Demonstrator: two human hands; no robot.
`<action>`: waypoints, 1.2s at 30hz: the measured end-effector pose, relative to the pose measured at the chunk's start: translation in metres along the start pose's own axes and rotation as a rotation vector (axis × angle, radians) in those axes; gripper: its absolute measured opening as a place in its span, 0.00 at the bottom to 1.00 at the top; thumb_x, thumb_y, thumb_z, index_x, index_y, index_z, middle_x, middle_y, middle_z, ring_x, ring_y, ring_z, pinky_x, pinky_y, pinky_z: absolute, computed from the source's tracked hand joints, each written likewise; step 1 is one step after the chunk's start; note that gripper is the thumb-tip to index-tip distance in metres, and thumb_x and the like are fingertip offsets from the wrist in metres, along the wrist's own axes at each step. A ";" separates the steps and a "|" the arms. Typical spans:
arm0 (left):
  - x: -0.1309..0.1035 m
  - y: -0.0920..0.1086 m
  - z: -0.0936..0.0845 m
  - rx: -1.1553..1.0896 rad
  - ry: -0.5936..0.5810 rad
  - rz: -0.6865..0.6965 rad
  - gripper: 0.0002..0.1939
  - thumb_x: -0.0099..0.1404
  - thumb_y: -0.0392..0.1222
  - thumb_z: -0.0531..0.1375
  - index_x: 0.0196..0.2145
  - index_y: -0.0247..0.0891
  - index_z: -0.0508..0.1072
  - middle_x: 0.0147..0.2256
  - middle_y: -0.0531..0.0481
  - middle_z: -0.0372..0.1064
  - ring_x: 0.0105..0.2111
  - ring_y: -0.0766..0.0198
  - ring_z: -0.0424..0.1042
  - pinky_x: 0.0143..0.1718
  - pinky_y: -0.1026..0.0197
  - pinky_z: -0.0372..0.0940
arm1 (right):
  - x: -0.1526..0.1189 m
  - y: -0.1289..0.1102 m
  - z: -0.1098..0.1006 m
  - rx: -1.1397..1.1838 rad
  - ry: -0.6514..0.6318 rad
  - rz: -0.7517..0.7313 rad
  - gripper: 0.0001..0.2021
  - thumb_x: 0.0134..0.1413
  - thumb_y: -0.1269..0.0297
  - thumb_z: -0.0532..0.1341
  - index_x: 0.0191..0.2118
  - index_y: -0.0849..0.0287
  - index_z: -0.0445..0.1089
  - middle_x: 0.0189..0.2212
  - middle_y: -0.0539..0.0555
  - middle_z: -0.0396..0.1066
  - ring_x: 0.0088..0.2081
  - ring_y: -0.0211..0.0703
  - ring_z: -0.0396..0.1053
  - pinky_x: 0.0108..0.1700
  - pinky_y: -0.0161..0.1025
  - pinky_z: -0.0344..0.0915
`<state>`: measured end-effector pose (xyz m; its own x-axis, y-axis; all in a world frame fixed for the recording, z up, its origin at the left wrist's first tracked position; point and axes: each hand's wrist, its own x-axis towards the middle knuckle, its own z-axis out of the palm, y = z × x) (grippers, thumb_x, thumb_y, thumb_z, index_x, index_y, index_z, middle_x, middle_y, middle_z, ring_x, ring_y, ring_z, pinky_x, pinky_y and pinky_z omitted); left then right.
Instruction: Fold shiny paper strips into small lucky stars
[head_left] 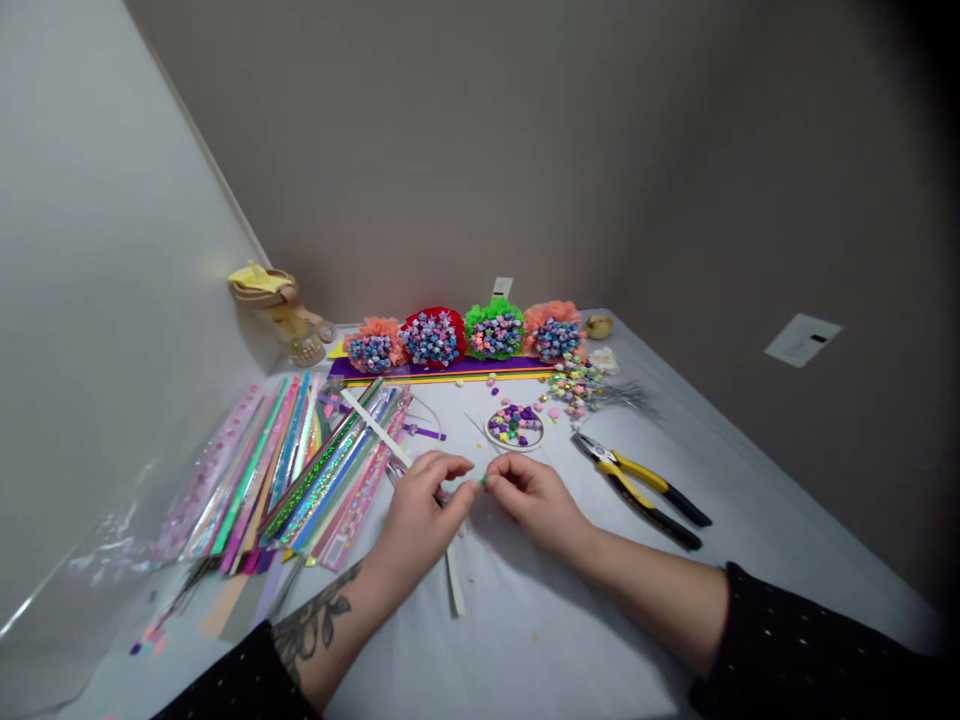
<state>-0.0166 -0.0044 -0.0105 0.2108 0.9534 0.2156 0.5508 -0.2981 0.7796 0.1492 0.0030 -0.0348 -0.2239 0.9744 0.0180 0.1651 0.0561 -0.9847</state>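
My right hand is closed in a pinch on a small green piece, too small to make out well, perhaps folded paper. Facing it from the left, my left hand has its thumb and forefinger apart, the thumb tip close to the green piece. A pale paper strip sticks out below my left hand, and another white strip slants down towards it from above. Just beyond my hands lies a shallow round dish with small purple, green and pink folded stars inside.
Yellow-and-black pliers lie to the right. Packs of shiny paper strips cover the left side. Several paper-flower bunches line the back, with loose stars and thin wires at the back right. A glass jar stands back left.
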 end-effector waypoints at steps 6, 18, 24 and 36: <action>0.002 -0.002 0.004 -0.030 -0.137 -0.030 0.09 0.62 0.38 0.54 0.29 0.37 0.73 0.29 0.49 0.71 0.30 0.64 0.69 0.31 0.64 0.61 | 0.001 -0.002 0.000 0.030 -0.033 0.027 0.06 0.50 0.63 0.57 0.27 0.60 0.64 0.19 0.46 0.58 0.23 0.34 0.55 0.23 0.30 0.53; 0.002 -0.004 0.002 -0.018 -0.104 -0.027 0.10 0.63 0.40 0.53 0.29 0.37 0.72 0.28 0.51 0.70 0.28 0.65 0.68 0.30 0.65 0.60 | 0.003 0.001 -0.002 0.079 -0.066 0.089 0.09 0.48 0.60 0.58 0.25 0.59 0.62 0.18 0.44 0.55 0.21 0.33 0.52 0.24 0.31 0.51; 0.002 -0.004 0.003 -0.016 -0.114 -0.018 0.09 0.63 0.39 0.53 0.28 0.37 0.72 0.27 0.52 0.69 0.27 0.66 0.67 0.29 0.66 0.59 | 0.003 0.000 -0.003 0.070 -0.053 0.064 0.09 0.48 0.61 0.57 0.25 0.59 0.62 0.19 0.45 0.55 0.22 0.33 0.52 0.24 0.31 0.51; 0.002 0.003 0.002 0.004 -0.105 -0.041 0.08 0.59 0.34 0.54 0.25 0.36 0.70 0.25 0.52 0.69 0.27 0.66 0.67 0.29 0.66 0.59 | 0.001 -0.001 0.001 0.076 -0.060 0.071 0.07 0.48 0.63 0.57 0.26 0.60 0.61 0.20 0.46 0.56 0.23 0.34 0.53 0.26 0.32 0.53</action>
<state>-0.0129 -0.0032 -0.0092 0.2717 0.9548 0.1204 0.5638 -0.2593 0.7842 0.1479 0.0040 -0.0337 -0.2715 0.9605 -0.0609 0.1102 -0.0318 -0.9934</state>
